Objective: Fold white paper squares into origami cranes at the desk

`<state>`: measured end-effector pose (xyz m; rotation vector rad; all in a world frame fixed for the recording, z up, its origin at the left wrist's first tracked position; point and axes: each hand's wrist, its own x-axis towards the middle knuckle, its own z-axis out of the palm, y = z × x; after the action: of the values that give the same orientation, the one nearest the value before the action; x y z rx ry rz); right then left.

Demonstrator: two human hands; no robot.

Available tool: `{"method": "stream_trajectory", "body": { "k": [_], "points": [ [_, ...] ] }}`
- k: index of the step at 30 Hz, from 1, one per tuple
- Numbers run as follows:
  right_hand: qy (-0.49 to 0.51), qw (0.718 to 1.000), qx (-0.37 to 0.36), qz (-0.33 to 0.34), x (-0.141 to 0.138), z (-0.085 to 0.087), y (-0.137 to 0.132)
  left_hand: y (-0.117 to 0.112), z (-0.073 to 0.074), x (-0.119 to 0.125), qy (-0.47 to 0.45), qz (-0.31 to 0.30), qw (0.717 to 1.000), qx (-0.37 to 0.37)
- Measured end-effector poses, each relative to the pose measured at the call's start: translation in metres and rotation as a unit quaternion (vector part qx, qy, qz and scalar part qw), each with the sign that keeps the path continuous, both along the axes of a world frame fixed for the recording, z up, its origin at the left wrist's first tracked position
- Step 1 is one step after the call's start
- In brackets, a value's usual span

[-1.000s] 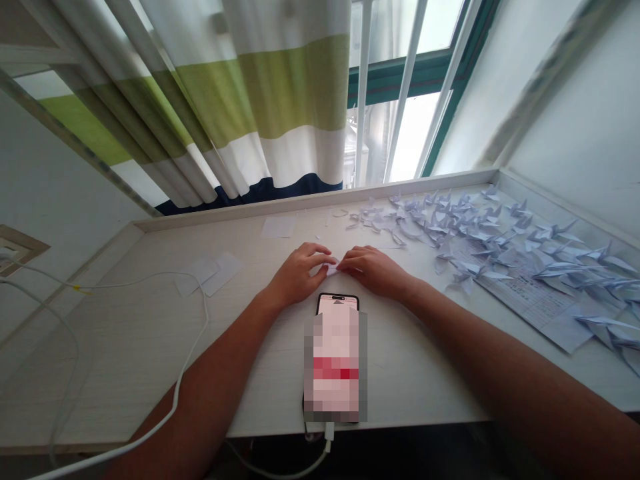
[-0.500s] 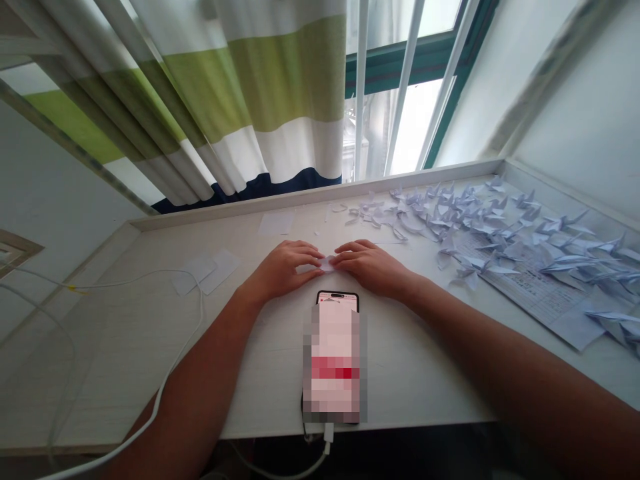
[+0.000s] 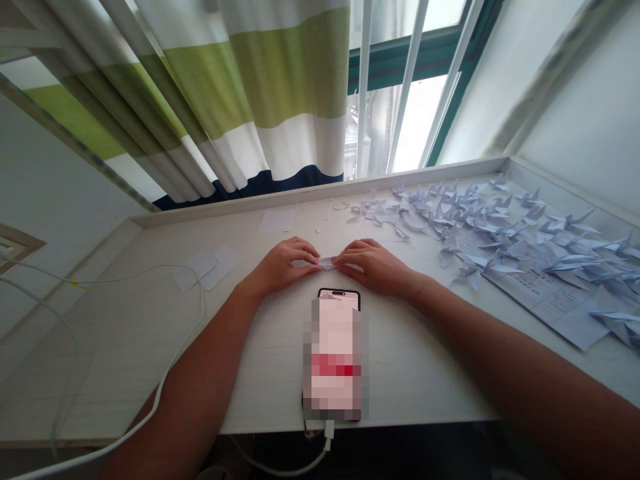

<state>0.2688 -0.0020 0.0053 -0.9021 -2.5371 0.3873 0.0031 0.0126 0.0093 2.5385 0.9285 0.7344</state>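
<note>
A small piece of pale folded paper point(image 3: 327, 263) lies on the light wooden desk point(image 3: 125, 333), pinched between both hands. My left hand point(image 3: 283, 265) presses it from the left with fingers curled. From the right, my right hand point(image 3: 373, 265) grips the same paper with its fingertips. A phone point(image 3: 333, 357) with a lit screen lies just in front of my hands, plugged into a white cable point(image 3: 175, 373).
Several folded pale-blue paper cranes point(image 3: 480, 227) cover the right side of the desk, over a printed sheet point(image 3: 545, 297). Blank paper squares point(image 3: 207, 268) lie at left and another point(image 3: 277, 221) near the back edge. A striped curtain point(image 3: 240, 100) and barred window stand behind.
Both hands stay on the paper; the fingertips have drawn together slightly, squeezing the fold narrower. The camera view has shifted a little.
</note>
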Motion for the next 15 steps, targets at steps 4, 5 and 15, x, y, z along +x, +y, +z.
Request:
{"method": "stream_trajectory", "body": {
  "k": [4,5,15],
  "points": [
    [0.019,1.000,-0.017,-0.018,-0.002,-0.003,0.002,-0.003,0.001,0.004,0.008,-0.004,1.000,-0.014],
    [0.018,0.999,-0.019,-0.018,-0.003,-0.003,0.002,-0.003,0.000,0.005,0.020,-0.006,1.000,-0.018],
    [-0.015,0.999,0.043,0.003,-0.006,-0.007,0.005,-0.006,0.006,0.011,0.084,-0.011,0.996,-0.021]
  ]
}}
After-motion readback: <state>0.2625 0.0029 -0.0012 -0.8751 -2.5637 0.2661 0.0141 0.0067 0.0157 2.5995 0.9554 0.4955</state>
